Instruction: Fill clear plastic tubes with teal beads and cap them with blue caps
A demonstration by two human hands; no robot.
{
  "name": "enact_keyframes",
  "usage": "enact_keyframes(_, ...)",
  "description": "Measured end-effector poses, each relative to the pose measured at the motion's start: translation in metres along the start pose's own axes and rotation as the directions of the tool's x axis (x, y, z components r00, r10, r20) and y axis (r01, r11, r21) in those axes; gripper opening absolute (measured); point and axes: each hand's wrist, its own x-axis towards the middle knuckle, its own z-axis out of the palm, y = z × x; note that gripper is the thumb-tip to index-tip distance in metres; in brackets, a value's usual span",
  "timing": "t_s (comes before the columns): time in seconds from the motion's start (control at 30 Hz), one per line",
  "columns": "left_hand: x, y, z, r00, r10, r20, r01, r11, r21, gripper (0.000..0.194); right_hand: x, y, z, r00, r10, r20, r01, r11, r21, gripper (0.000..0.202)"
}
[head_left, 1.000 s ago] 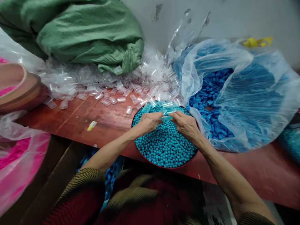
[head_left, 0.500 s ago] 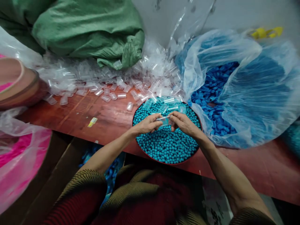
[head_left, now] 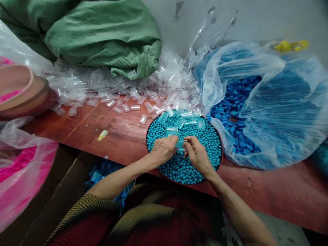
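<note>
Reddish tabletop (head_left: 123, 140) bears a red-rimmed container (head_left: 222, 155) of teal beads (head_left: 187, 171). Over these, the left hand (head_left: 164, 149) and right hand (head_left: 197, 155) grip a blurred clear piece (head_left: 180, 145) between them. More clear pieces (head_left: 172, 130) lie on the beads; behind, a heap (head_left: 87, 88) of them is partly covered by a green sack (head_left: 107, 37). An open bag (head_left: 284, 116) of blue parts (head_left: 238, 94) crowds the container's right side. Both hands curl inward, facing each other.

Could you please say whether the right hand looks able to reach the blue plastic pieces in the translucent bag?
Probably yes: the translucent bag gapes open nearby, exposing the blue plastic pieces, though the right hand seems busy with a clear plastic piece.
</note>
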Motion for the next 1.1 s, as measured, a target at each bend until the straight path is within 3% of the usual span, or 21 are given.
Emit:
enact_keyframes(0.1,0.0,-0.007,0.001,0.999,-0.002,0.044,0.005,0.999,-0.054,0.018,-0.003,0.006,0.004,0.998,0.022,-0.054,-0.02,0.999,0.033,0.017)
enact_keyframes(0.23,0.001,-0.008,0.003,0.998,0.028,0.063,-0.022,0.996,-0.083,0.024,0.002,0.004,-0.002,0.992,0.059,0.113,-0.073,0.989,0.125,0.017)
enact_keyframes(0.37,0.003,-0.004,0.0,0.995,0.017,0.093,0.001,0.982,-0.188,0.029,0.0,-0.003,-0.014,0.984,-0.051,0.171,0.05,0.999,0.012,0.019)
enact_keyframes(0.47,0.004,0.001,-0.008,0.981,0.112,0.158,-0.06,0.951,-0.303,0.026,-0.003,-0.007,-0.017,0.977,-0.104,0.186,0.109,0.994,-0.014,0.015)
enact_keyframes(0.53,0.004,0.005,-0.011,0.984,0.082,0.161,-0.042,0.97,-0.239,0.02,-0.004,-0.009,-0.013,0.976,-0.162,0.147,0.172,0.983,-0.063,0.013)
enact_keyframes(0.67,0.003,0.005,-0.012,0.996,-0.09,0.001,0.09,0.996,0.005,0.02,-0.004,-0.004,-0.004,0.966,-0.245,-0.075,0.234,0.963,-0.134,0.013)
enact_keyframes(0.73,0.003,-0.006,-0.016,0.994,-0.096,0.055,0.099,0.994,-0.05,0.019,-0.002,0.004,-0.011,0.976,-0.184,-0.117,0.175,0.981,-0.083,0.014)
enact_keyframes(0.87,-0.001,-0.034,-0.03,0.968,-0.183,0.174,0.225,0.939,-0.261,0.043,0.002,0.022,-0.041,0.984,0.029,-0.174,-0.036,0.999,-0.037,0.018)
enact_keyframes(0.97,-0.007,-0.038,-0.036,0.967,-0.155,0.204,0.226,0.891,-0.393,0.037,0.003,0.026,-0.043,0.997,-0.058,-0.048,0.051,0.99,-0.133,0.022)
enact_keyframes(1.1,-0.013,-0.02,-0.026,0.986,-0.132,0.104,0.166,0.859,-0.485,0.02,0.001,0.018,-0.013,0.981,-0.134,0.137,0.146,0.985,-0.086,0.027)
